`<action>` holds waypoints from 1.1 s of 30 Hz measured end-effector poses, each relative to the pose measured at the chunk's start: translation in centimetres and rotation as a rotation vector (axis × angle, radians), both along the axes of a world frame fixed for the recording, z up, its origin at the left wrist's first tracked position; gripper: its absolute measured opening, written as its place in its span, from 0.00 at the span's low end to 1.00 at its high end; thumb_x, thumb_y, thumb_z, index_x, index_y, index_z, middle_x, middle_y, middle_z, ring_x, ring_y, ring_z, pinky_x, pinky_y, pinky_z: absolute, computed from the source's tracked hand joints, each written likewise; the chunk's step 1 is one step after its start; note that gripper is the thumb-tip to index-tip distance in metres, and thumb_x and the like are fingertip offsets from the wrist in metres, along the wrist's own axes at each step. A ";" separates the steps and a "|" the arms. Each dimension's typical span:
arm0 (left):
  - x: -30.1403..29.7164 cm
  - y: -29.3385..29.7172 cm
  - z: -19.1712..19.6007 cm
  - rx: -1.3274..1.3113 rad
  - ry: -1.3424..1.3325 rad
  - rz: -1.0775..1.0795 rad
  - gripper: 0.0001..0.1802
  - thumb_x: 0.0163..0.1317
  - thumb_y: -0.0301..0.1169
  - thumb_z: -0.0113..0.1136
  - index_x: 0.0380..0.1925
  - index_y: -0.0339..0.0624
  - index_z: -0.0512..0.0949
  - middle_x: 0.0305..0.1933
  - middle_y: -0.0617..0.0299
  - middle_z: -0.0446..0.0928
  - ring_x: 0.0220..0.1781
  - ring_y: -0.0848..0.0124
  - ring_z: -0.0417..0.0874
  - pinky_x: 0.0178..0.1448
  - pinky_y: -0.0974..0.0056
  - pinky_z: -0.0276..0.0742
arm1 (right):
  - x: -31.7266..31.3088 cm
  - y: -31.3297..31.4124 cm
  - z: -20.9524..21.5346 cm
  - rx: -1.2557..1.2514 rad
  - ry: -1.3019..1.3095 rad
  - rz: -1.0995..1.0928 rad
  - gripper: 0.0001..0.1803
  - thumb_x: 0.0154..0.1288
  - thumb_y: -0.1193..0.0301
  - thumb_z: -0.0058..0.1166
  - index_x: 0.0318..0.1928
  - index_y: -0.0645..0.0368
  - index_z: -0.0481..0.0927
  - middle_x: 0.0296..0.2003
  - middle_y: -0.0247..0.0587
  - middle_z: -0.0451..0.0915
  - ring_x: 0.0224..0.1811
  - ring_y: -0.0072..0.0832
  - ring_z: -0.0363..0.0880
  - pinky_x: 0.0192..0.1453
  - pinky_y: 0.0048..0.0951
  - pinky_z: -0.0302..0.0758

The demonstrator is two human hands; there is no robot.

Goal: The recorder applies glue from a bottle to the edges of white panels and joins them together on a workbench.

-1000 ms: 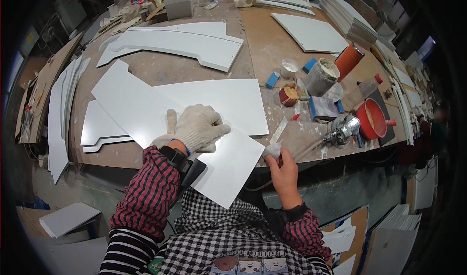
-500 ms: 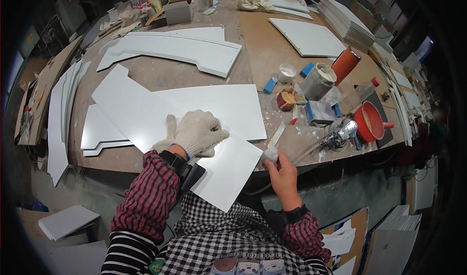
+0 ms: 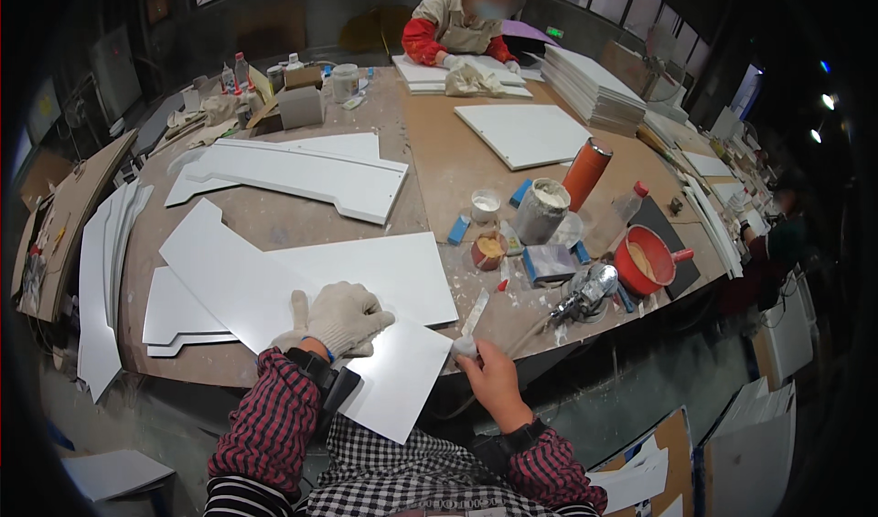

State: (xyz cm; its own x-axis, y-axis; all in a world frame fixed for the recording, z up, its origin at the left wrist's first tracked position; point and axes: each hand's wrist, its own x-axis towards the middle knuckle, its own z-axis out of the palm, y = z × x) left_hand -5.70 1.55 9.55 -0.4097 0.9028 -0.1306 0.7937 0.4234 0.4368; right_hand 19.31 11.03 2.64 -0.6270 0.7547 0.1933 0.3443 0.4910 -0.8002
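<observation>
White panel (image 3: 302,288) lies flat at the near edge of the table (image 3: 439,160), one corner overhanging toward the person. Left hand (image 3: 337,320), in a knit work glove, presses down on it, fingers spread a bit & flat, not gripping. Right hand (image 3: 483,371), bare, sits at the panel's right edge w/ fingers closed around a small pale lump (image 3: 464,345); a thin scraper blade (image 3: 475,312) lies just beyond it on the wood.

More white cut panels: a long one (image 3: 302,174) mid-table, a stack (image 3: 105,279) hanging off the left side, a square board (image 3: 526,133) further back, a tall stack of sheets (image 3: 594,87) far right.

Right of the panel it's cluttered: small tubs, a grey filler pot (image 3: 541,211), orange cylinder (image 3: 585,174), red bowl (image 3: 645,259), a power tool (image 3: 585,296) w/ cable. Table top is bare brown board, dusty, w/ white smears.

Across the table another person (image 3: 457,28) in red sleeves & apron works at a white sheet. Room is dim, workshop-like, windows along the far wall, boards leaning around the floor.
</observation>
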 end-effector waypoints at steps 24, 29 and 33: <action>-0.2 -0.3 -0.2 -0.055 0.003 -0.023 0.20 0.54 0.48 0.60 0.19 0.44 0.85 0.21 0.56 0.81 0.27 0.59 0.83 0.38 0.56 0.78 | -0.2 -0.7 -0.5 -0.013 0.009 -0.068 0.11 0.61 0.69 0.60 0.40 0.61 0.79 0.24 0.47 0.77 0.25 0.40 0.76 0.30 0.34 0.71; -0.1 0.1 -0.6 0.046 0.108 -0.026 0.21 0.56 0.49 0.58 0.19 0.43 0.84 0.21 0.55 0.81 0.29 0.59 0.83 0.39 0.55 0.77 | -0.4 -0.4 0.6 -0.062 0.061 -0.089 0.11 0.61 0.71 0.61 0.41 0.63 0.78 0.24 0.45 0.75 0.23 0.34 0.73 0.30 0.33 0.71; 0.0 0.4 -0.7 0.005 0.042 -0.005 0.21 0.56 0.48 0.62 0.24 0.39 0.84 0.28 0.52 0.81 0.33 0.56 0.82 0.41 0.54 0.76 | -0.2 -0.1 -0.5 -0.089 0.062 -0.123 0.11 0.60 0.71 0.61 0.41 0.64 0.78 0.24 0.44 0.75 0.23 0.32 0.73 0.30 0.32 0.71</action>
